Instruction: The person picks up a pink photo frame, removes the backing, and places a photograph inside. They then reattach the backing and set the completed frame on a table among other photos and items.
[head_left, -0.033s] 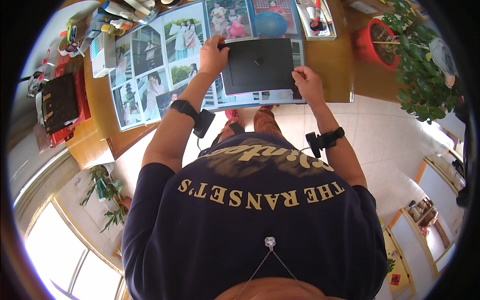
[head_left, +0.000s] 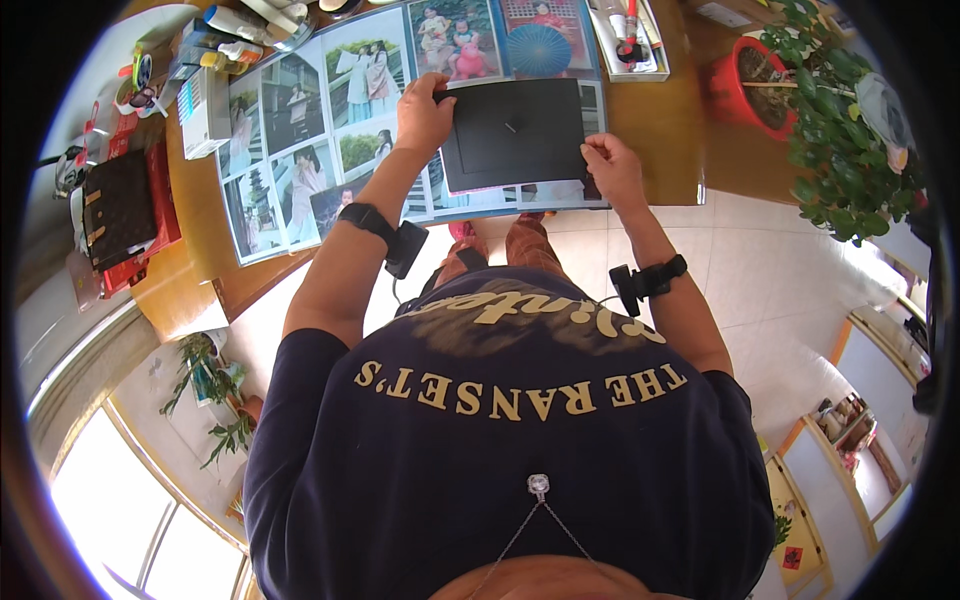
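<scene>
A black photo frame [head_left: 515,130], dark back facing up, is held over the photo-covered tabletop, with a small pale slanted slot or peg at its middle. My left hand [head_left: 425,113] grips its far left corner, fingers curled round the edge. At the right edge, my right hand [head_left: 613,168] pinches the frame between thumb and bent fingers. A thin pinkish-white strip shows along the near edge; the frame's other face is hidden. Beneath and around it, several photo prints [head_left: 292,113] lie flat under a clear cover.
A white box [head_left: 203,118] and several bottles [head_left: 238,50] crowd the table's left side. At the far right is a white tray [head_left: 640,68] with a red-handled tool. Farther right stands a red pot [head_left: 750,92] with a leafy plant [head_left: 835,140]. A brown bag [head_left: 118,208] sits left.
</scene>
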